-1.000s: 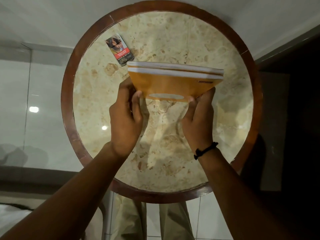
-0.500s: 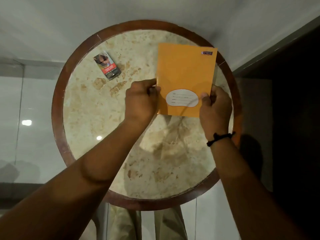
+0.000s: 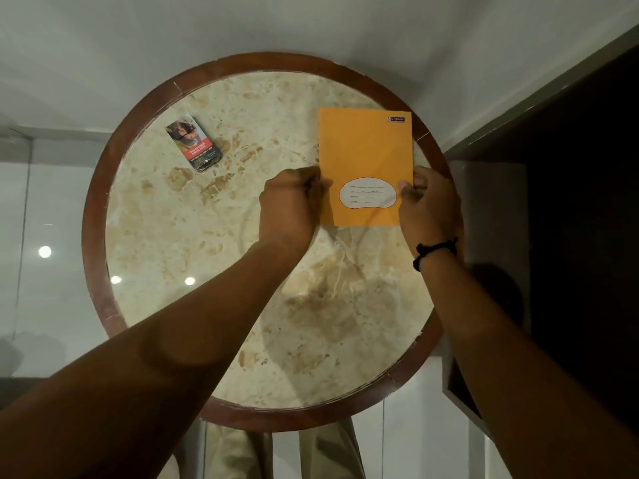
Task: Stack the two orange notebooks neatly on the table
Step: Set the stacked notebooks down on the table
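The orange notebooks (image 3: 364, 150) lie flat as one pile at the far right of the round marble table (image 3: 214, 271). Only the top cover shows, with a white name label near its front edge; the lower notebook is hidden beneath it. My left hand (image 3: 290, 205) grips the pile's left edge with its fingers curled. My right hand (image 3: 427, 209) pinches the right edge beside the label; a black band circles that wrist.
A small printed packet (image 3: 193, 142) lies at the table's far left. The table has a raised brown wooden rim (image 3: 95, 216), and the pile's far right corner reaches it. A dark cabinet (image 3: 570, 202) stands close on the right. Pale floor tiles surround the table.
The notebooks were held on edge above the table's middle a second ago. They have since been laid flat and shifted right, with both hands still on the side edges.
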